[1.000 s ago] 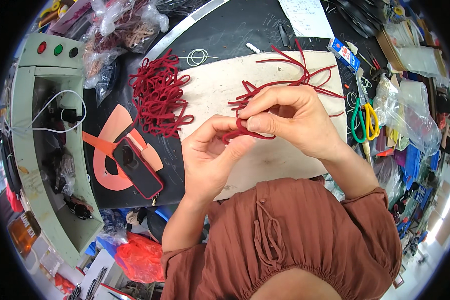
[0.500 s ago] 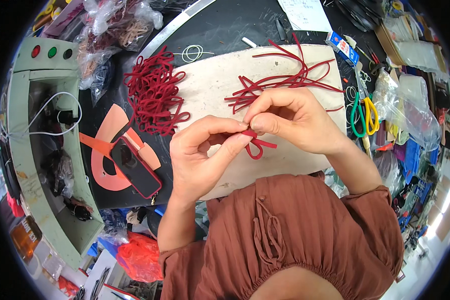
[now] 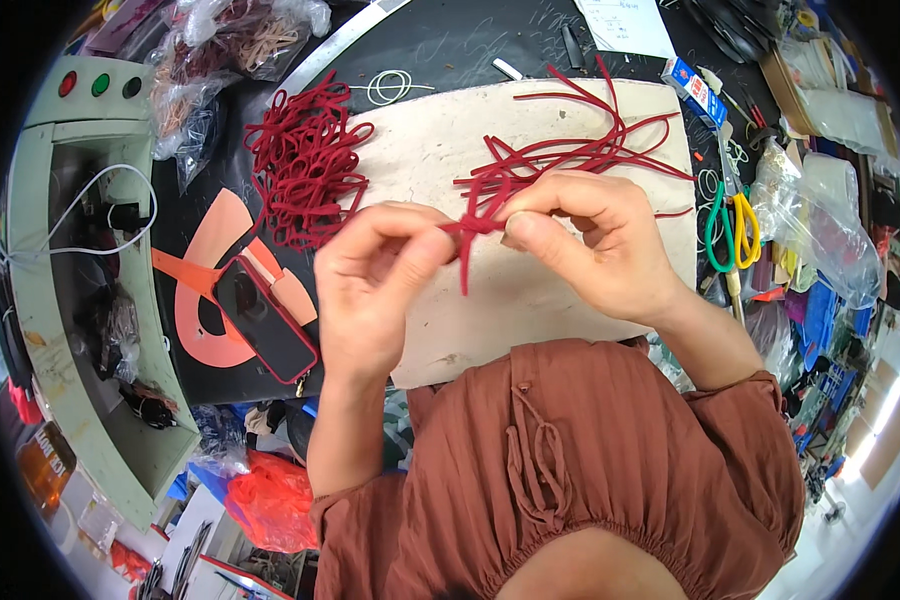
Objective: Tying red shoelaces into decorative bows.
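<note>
Between my hands a dark red cord point(image 3: 465, 262) is stretched, with a knot in its middle and one end hanging down. My left hand point(image 3: 380, 265) pinches it left of the knot; my right hand point(image 3: 595, 235) pinches it on the right side. Both hands are above a pale board point(image 3: 510, 320). Beyond them lie loose straight red cords point(image 3: 570, 158) on the board. A heap of looped red cords point(image 3: 305, 165) is piled at the board's left edge.
A red-edged phone point(image 3: 266, 318) rests on orange cut pieces point(image 3: 195, 325) at left, beside a green metal cabinet point(image 3: 150, 440). Green- and yellow-handled scissors point(image 3: 745, 230), a small blue box point(image 3: 695, 92) and plastic bags point(image 3: 820, 220) lie at right. A paper sheet point(image 3: 625, 22) is at the back.
My hands have moved apart and pulled the red cord out sideways. The small loop that hung below my fingers has given way to a knot with a hanging end.
</note>
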The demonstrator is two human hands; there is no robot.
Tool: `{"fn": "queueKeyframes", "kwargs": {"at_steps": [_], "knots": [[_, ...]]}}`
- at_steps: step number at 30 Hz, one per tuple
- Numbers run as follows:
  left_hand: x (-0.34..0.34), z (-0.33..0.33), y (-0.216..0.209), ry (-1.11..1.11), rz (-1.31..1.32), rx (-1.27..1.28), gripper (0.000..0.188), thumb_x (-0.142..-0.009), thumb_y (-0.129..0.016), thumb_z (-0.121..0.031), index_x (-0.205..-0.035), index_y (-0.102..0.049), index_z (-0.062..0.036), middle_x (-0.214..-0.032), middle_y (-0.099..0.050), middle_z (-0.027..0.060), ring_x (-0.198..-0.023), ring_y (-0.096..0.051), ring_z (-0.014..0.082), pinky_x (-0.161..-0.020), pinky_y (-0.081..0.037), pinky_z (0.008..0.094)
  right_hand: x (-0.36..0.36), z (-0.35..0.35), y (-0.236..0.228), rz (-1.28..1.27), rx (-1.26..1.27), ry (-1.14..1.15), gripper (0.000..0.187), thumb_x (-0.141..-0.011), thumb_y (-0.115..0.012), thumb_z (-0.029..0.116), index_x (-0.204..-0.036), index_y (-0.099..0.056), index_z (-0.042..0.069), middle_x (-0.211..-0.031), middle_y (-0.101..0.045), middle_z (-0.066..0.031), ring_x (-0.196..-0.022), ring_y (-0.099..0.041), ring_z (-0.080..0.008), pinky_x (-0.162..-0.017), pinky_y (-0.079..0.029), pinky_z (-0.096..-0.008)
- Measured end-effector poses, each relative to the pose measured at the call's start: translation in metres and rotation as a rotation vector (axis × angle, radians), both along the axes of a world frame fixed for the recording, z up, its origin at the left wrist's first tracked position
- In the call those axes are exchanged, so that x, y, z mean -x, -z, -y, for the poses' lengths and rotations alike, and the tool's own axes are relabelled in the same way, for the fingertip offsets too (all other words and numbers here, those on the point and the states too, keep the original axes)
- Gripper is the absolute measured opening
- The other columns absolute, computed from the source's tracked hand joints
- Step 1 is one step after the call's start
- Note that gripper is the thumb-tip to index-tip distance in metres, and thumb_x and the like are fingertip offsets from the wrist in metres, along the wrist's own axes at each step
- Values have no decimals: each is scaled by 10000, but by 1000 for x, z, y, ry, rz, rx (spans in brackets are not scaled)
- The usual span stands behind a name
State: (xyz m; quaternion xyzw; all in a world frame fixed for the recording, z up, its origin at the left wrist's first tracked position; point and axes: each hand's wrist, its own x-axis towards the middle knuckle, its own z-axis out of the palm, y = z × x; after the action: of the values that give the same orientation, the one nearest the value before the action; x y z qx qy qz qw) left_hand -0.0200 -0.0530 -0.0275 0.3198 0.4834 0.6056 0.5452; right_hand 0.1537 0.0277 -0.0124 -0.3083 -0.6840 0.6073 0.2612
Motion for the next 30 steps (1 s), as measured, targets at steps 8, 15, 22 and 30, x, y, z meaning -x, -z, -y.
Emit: {"fn": "queueKeyframes", "kwargs": {"at_steps": [8,15,22,30], "knots": [[-7,0,-6,-53,103,102,141,-790,-611,-4,-901,-569,72,-804,-619,132,-665,-624,162,-609,-529,249,5,2,10,-116,380,29,132,-834,-563,83,-919,-593,-14,-833,-603,-55,-749,-559,-102,-667,-450,-235],[-3,1,-7,-9,23,93,150,-782,-602,29,-924,-590,79,-814,-624,132,-681,-618,154,-626,-523,246,8,-3,9,-171,688,18,132,-840,-567,117,-897,-587,0,-775,-596,-42,-709,-561,-91,-659,-467,-236],[0,1,-3,30,-56,74,142,-776,-609,30,-909,-595,78,-824,-624,130,-714,-615,159,-654,-516,258,8,-4,9,-104,611,-10,130,-840,-575,117,-889,-590,-3,-766,-604,-41,-716,-572,-87,-647,-473,-229],[-7,4,5,-9,353,221,284,-730,-645,51,-1001,-559,54,-896,-616,121,-774,-612,155,-674,-492,257,10,10,16,-93,204,94,111,-790,-605,46,-876,-595,-22,-797,-600,-28,-728,-560,-66,-654,-462,-214]]}}
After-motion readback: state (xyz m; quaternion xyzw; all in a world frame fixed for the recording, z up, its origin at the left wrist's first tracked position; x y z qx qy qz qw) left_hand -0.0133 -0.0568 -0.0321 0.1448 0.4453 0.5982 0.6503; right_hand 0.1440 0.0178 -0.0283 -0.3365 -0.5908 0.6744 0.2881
